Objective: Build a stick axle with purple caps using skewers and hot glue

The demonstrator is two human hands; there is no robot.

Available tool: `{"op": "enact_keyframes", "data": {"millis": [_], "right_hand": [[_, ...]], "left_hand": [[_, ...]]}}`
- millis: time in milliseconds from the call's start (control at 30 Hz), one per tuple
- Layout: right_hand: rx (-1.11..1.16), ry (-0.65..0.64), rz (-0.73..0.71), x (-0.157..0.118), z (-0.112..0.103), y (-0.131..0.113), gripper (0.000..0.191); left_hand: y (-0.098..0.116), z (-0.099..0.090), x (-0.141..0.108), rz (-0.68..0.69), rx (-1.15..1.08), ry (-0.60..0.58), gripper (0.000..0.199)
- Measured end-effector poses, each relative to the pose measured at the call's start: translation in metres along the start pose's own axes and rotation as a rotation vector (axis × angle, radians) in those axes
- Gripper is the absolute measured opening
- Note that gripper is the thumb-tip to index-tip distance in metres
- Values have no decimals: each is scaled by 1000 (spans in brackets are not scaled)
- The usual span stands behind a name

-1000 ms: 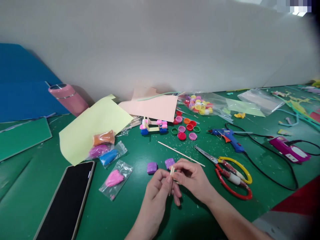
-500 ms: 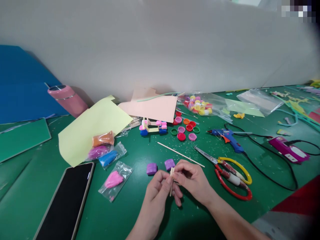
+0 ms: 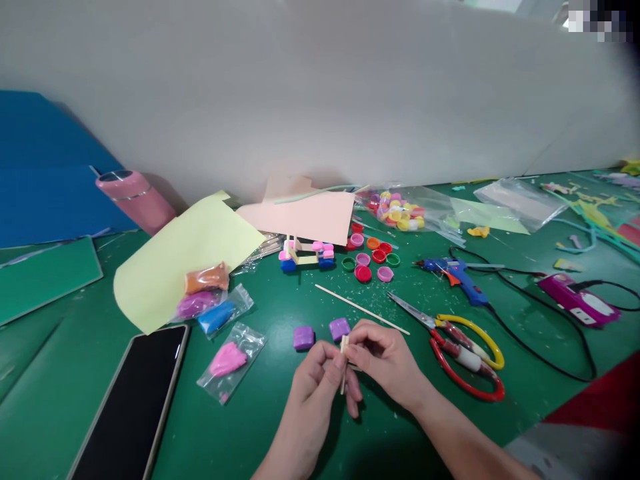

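Between my two hands are short pale wooden sticks (image 3: 344,381), partly hidden by the fingers. My left hand (image 3: 320,383) pinches them between thumb and fingers. My right hand (image 3: 383,360) is closed on the same sticks at their upper part, thumb tip near the left thumb. Just beyond the fingers lie a purple clay block (image 3: 303,338) and a second purple block (image 3: 339,329). A long thin wooden stick (image 3: 363,309) rests on the green table (image 3: 270,427) past my right hand. Farther back stands a small model car (image 3: 306,256) with blue and pink parts.
Scissors (image 3: 445,353) and a blue glue gun (image 3: 453,277) with its cord lie to the right. Coloured bottle caps (image 3: 373,259) are scattered behind. On the left are a phone (image 3: 127,407), bagged clay (image 3: 229,360), yellow paper (image 3: 165,267) and a pink flask (image 3: 137,200).
Both hands keep their grip on the sticks with barely any movement. The lower fingers of my left hand have shifted slightly.
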State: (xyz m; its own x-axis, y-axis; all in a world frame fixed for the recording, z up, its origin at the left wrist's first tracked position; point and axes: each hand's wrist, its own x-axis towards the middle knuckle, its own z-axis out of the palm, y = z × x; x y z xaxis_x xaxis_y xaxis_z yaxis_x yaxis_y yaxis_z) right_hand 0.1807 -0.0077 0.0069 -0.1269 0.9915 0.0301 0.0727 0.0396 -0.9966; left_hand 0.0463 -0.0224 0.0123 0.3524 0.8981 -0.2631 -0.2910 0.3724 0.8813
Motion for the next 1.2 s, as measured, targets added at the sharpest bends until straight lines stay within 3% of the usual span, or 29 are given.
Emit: {"op": "enact_keyframes", "data": {"millis": [1200], "right_hand": [[-69, 10, 33, 0, 0, -7, 19]], "left_hand": [[2, 0, -1, -16, -3, 9, 17]]}}
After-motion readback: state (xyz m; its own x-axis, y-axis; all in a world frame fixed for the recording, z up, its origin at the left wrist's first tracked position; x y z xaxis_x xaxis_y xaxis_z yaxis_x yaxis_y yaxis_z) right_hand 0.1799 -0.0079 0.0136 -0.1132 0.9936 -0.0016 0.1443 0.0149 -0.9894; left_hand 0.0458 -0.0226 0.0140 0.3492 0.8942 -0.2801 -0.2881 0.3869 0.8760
